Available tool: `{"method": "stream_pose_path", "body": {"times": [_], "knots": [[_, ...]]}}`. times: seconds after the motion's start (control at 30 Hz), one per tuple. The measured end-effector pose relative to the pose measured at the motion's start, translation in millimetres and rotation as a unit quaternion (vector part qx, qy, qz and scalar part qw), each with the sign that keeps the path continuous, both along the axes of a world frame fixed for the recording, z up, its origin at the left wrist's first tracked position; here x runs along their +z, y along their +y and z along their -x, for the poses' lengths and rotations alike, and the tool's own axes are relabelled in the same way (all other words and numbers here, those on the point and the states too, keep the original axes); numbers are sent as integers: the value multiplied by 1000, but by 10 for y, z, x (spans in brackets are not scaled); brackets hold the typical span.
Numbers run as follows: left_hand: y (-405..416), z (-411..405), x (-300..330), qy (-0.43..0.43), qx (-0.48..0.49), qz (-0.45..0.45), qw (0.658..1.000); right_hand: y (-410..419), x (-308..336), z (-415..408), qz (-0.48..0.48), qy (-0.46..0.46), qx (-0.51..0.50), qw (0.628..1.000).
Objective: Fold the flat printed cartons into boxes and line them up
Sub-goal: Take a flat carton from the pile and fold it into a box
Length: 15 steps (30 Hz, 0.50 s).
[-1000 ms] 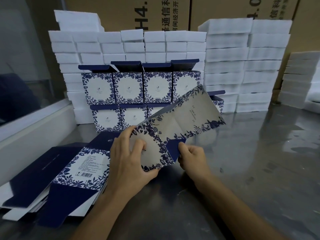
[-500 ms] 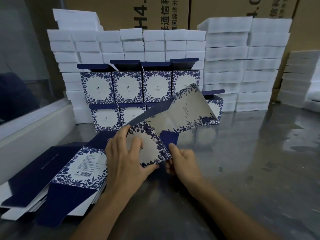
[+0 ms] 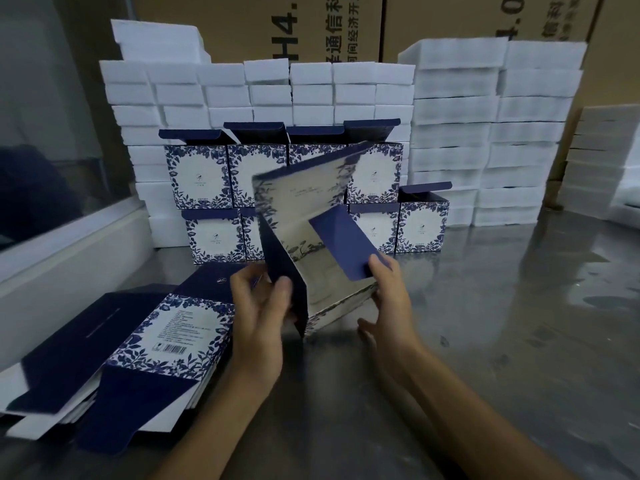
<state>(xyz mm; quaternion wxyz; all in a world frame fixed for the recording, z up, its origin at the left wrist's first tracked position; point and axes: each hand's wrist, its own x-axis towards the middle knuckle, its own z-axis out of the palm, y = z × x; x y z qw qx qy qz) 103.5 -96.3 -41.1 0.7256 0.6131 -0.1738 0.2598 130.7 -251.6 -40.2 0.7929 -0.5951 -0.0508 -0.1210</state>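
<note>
Head view: a person's two bare forearms reach forward over a shiny grey metal table [image 3: 485,341]. Between the hands stands a partly opened carton [image 3: 311,220], printed with blue leaves on white, tilted and blurred, its lower corner close to the table. The left hand [image 3: 259,317] has its grip closed on the carton's dark blue left panel, thumb in front. The right hand [image 3: 388,306] holds the carton's right side, with fingertips on a dark blue flap [image 3: 343,247] that sticks up from it.

To the left lies a stack of flat cartons [image 3: 138,348], the top one showing a barcode panel. Behind the held carton, folded boxes [image 3: 422,225] stand in two rows, one row on top of the other, lids up. White foam blocks [image 3: 450,133] are piled behind them, with brown shipping cases [image 3: 311,26] at the back.
</note>
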Motion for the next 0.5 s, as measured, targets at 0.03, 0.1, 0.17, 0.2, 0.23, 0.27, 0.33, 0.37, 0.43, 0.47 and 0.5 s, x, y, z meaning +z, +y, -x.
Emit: {"method": "stream_pose_path", "body": {"times": [0.03,0.1,0.17,0.2,0.23,0.27,0.33,0.37,0.43,0.47,0.5], "knots": [[7,-22,1,21,0,28,999,-7,2,17,13,-20,2,1000],[38,-63,16,50,4,56,997,-14,-3,45,34,-61,-3,998],[64,-83,53,74,-13,63,995,-13,1,76,33,-98,-16,994],[69,-81,64,89,-29,62,994,-4,13,96,39,-113,-26,993],[70,-80,73,105,-43,62,992,1,18,109,49,-126,-39,990],[72,-79,74,117,-51,61,990,7,24,120,58,-138,-51,987],[77,-90,63,120,-42,42,991,-1,24,128,61,-152,-61,985],[78,-93,63,118,-34,31,992,-13,31,130,61,-158,-64,983],[108,-99,66,114,-23,33,993,-36,50,135,71,-166,-75,981],[130,-106,64,108,-18,37,993,-42,61,139,78,-169,-81,979],[157,-110,65,99,-16,37,994,-46,69,143,86,-170,-88,978]]}}
